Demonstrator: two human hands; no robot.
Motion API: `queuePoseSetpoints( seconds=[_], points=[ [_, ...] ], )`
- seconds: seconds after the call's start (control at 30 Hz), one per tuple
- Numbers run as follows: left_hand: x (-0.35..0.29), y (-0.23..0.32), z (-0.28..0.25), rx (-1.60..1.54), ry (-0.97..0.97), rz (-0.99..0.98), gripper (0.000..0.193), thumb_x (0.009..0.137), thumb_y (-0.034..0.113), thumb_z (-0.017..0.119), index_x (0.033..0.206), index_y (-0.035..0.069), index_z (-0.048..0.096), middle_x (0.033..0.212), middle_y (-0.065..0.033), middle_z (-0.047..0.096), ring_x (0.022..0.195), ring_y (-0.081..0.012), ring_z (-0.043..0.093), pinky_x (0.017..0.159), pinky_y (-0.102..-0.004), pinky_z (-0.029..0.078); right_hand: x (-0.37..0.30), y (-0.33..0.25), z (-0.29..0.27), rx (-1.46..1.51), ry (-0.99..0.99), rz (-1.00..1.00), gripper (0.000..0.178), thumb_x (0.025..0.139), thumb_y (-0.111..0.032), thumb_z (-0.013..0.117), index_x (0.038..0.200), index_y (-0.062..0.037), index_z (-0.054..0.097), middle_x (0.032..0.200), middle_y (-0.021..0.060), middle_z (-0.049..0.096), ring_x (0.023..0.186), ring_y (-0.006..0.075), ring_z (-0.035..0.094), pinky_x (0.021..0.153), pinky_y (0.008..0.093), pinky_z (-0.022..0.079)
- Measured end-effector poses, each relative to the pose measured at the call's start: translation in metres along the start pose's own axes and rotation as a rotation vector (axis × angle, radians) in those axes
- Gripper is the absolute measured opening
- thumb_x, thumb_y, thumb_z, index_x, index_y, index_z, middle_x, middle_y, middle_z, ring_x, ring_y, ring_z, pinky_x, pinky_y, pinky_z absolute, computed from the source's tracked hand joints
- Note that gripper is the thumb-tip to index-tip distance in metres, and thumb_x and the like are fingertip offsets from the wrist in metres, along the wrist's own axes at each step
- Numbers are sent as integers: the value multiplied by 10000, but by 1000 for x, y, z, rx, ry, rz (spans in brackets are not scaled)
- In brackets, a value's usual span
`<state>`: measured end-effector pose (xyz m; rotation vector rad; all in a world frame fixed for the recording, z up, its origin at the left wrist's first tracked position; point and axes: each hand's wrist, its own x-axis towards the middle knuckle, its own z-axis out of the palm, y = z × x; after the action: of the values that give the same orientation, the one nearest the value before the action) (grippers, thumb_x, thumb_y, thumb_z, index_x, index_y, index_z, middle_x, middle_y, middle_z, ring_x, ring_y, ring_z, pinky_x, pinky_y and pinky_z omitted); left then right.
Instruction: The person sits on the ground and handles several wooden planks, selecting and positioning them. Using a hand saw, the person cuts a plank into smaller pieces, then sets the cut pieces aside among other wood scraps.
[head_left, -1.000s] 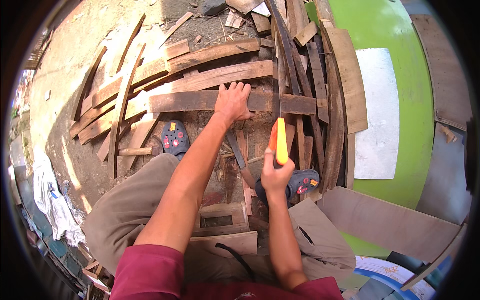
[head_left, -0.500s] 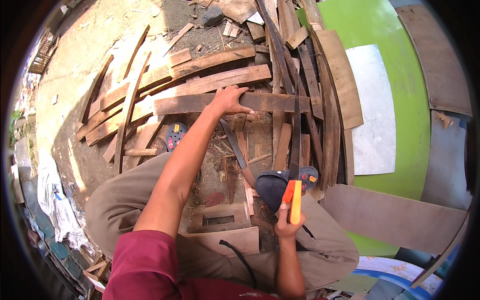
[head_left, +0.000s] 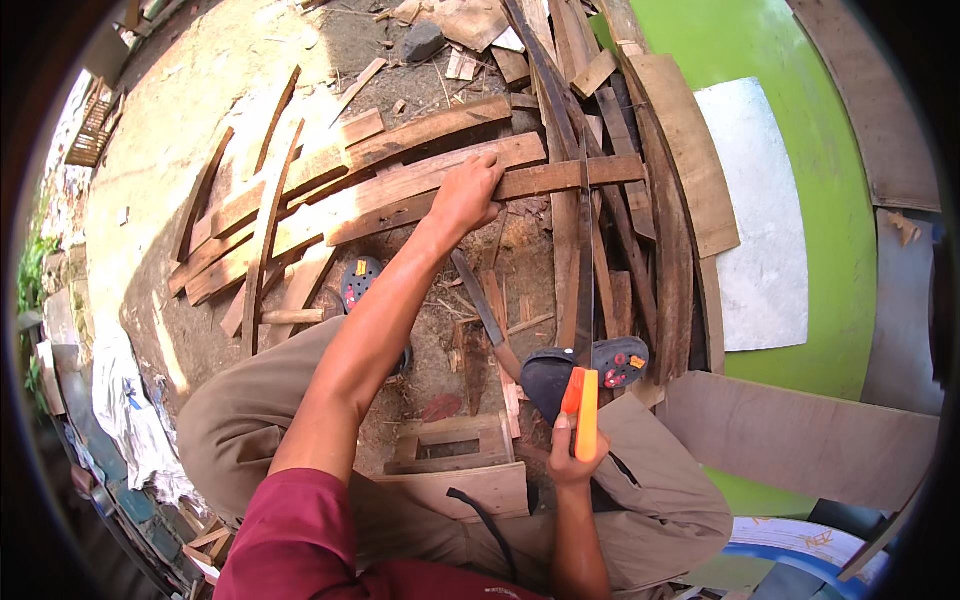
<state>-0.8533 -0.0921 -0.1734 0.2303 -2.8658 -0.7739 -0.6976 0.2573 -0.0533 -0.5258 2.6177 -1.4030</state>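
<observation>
A brown wooden board lies across other timber, its right end angled away from me. My left hand is closed over the middle of this board. In my right hand, close to my knee, is the orange handle of a hand saw. The long, thin saw blade points away from me and crosses the board to the right of my left hand. Whether the teeth have cut into the wood cannot be made out. A dark clog on my foot sits beside the blade near the handle.
Several loose planks are stacked beyond and left of my hand. Long timbers run along the right, beside a green panel. A long-bladed tool lies on the ground between my feet, near a small wooden frame.
The board has turned, its right end shifting away from me and its left end nearer. My left fingers, spread before, are now wrapped over it. The saw handle has shifted slightly toward me.
</observation>
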Motion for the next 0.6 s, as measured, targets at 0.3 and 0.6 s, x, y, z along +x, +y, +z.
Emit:
queuePoseSetpoints(
  seconds=[0.3, 0.6],
  points=[
    [20, 13, -15, 69, -8, -17, 320, 651, 44, 744, 951, -16, 653, 1102, -134, 604, 1094, -333, 602, 837, -477, 567, 6, -4, 5, -11, 10, -71, 165, 868, -67, 634, 730, 5, 581, 597, 121, 533, 473, 295, 531, 474, 401, 408],
    [26, -5, -13, 157, -42, 71, 398, 717, 185, 823, 1050, 49, 652, 1102, -99, 609, 1101, -314, 614, 807, -481, 559, -6, 9, 5, 80, 5, 77, 170, 880, -29, 617, 714, -21, 580, 604, 59, 568, 480, 194, 547, 499, 342, 422]
  ],
)
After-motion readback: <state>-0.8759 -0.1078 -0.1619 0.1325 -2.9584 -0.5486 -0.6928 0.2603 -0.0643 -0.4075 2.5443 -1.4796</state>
